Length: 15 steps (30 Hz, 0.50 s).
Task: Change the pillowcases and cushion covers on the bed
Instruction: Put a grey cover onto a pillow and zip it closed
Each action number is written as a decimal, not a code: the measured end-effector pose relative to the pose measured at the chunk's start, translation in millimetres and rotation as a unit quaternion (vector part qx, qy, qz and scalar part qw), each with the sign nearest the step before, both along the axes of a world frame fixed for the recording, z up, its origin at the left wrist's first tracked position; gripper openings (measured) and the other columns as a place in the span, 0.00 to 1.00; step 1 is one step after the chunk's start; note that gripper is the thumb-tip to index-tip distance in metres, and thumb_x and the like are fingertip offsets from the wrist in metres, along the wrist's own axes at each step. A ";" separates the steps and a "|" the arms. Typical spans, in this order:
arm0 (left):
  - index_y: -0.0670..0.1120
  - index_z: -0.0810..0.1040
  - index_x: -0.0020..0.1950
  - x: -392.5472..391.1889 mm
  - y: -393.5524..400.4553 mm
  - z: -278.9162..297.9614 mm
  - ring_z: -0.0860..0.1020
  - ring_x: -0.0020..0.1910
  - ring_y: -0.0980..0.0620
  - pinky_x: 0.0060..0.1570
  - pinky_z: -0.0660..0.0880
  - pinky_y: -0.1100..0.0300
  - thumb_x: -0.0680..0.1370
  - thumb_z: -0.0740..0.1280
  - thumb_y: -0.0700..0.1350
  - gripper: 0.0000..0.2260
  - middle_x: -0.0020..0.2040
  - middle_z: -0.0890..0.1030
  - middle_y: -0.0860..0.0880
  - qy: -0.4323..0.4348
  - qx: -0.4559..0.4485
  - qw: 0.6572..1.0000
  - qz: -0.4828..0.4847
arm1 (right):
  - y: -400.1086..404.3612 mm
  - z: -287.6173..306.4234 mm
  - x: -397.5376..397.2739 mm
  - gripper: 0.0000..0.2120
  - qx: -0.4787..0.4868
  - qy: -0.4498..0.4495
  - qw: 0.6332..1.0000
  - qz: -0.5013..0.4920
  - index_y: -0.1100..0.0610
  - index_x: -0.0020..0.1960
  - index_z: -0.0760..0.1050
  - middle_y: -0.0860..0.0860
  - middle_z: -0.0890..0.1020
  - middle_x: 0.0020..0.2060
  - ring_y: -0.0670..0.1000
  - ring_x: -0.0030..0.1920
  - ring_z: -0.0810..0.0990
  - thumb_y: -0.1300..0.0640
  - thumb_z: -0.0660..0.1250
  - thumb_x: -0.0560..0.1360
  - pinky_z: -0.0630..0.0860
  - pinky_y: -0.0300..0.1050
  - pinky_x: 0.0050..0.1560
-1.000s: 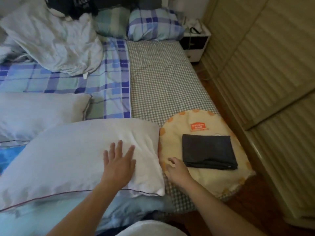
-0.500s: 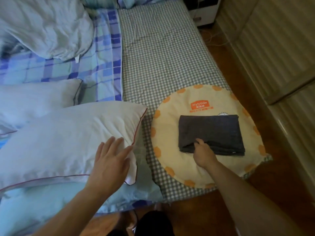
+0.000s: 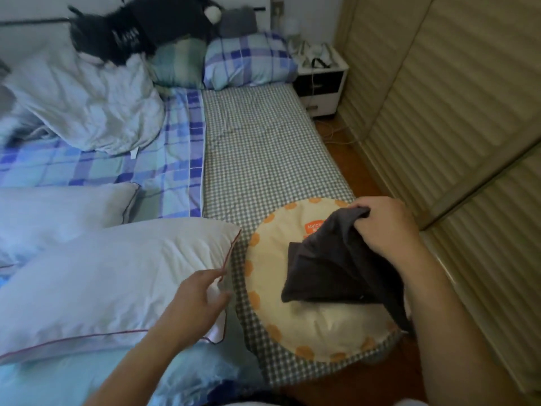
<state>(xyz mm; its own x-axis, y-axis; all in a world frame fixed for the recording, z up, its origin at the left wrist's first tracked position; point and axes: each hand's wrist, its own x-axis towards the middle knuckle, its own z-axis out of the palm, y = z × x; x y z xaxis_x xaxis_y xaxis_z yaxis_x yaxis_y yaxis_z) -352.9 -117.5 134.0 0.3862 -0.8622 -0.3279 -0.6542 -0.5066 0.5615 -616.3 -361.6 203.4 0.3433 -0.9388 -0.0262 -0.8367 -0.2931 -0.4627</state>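
**Right hand lifting dark cover off round cushion**

My right hand grips the dark grey folded fabric cover, one end raised, the rest draped on the round cream cushion with orange dots. My left hand, fingers loosely spread, hovers over the white red-piped pillow corner. Cushion overhangs the checked mattress edge; louvred wardrobe doors close on the right.
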 end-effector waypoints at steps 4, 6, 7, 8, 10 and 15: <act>0.61 0.65 0.75 -44.2 -29.2 100.2 0.75 0.65 0.64 0.64 0.73 0.65 0.73 0.72 0.61 0.32 0.68 0.74 0.58 0.276 -0.113 0.951 -0.077 | 19.3 120.0 39.5 0.07 -0.144 -0.036 0.987 0.053 0.50 0.43 0.82 0.49 0.84 0.38 0.56 0.43 0.81 0.52 0.67 0.69 0.77 0.47 0.41; 0.62 0.60 0.77 -56.9 -42.9 146.9 0.72 0.67 0.65 0.67 0.72 0.61 0.70 0.73 0.67 0.39 0.70 0.71 0.57 0.277 -0.203 0.935 -0.087 | 30.2 175.6 71.7 0.09 -0.261 -0.038 0.962 0.075 0.52 0.46 0.83 0.54 0.84 0.42 0.60 0.46 0.81 0.55 0.66 0.70 0.74 0.46 0.41; 0.63 0.57 0.77 -58.7 -49.6 167.5 0.71 0.69 0.62 0.69 0.70 0.58 0.68 0.73 0.70 0.43 0.72 0.69 0.57 0.259 -0.245 0.931 -0.076 | 34.0 200.1 89.8 0.11 -0.308 -0.049 0.947 0.082 0.53 0.49 0.83 0.56 0.85 0.44 0.61 0.48 0.81 0.56 0.65 0.70 0.75 0.48 0.43; 0.64 0.56 0.77 -56.6 -55.3 186.1 0.71 0.70 0.59 0.70 0.69 0.55 0.66 0.73 0.71 0.44 0.72 0.69 0.56 0.231 -0.287 0.928 -0.058 | 36.8 222.2 107.6 0.13 -0.335 -0.070 0.936 0.086 0.54 0.51 0.82 0.57 0.84 0.46 0.62 0.49 0.81 0.58 0.63 0.70 0.76 0.49 0.45; 0.62 0.59 0.75 -39.5 -60.8 214.8 0.72 0.66 0.56 0.67 0.70 0.54 0.68 0.74 0.62 0.40 0.67 0.71 0.54 0.121 -0.359 0.925 -0.017 | 40.5 258.8 139.4 0.15 -0.364 -0.120 0.920 0.088 0.54 0.52 0.81 0.58 0.84 0.47 0.63 0.50 0.81 0.60 0.61 0.69 0.78 0.52 0.47; 0.51 0.72 0.45 99.0 -37.9 243.6 0.79 0.45 0.40 0.41 0.75 0.50 0.68 0.64 0.37 0.11 0.41 0.79 0.47 -0.164 -0.338 0.918 0.130 | 22.9 307.9 197.1 0.13 -0.400 -0.173 0.897 0.076 0.55 0.51 0.82 0.58 0.84 0.45 0.62 0.48 0.81 0.63 0.63 0.70 0.76 0.47 0.45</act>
<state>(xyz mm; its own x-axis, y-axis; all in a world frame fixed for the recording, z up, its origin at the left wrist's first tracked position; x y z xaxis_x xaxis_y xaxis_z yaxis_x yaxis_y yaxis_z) -253.9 -155.4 377.5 0.5907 -0.6899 0.4185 -0.7502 -0.2787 0.5995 -419.3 -338.6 511.3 0.3266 -0.5510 0.7680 -0.6064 -0.7454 -0.2768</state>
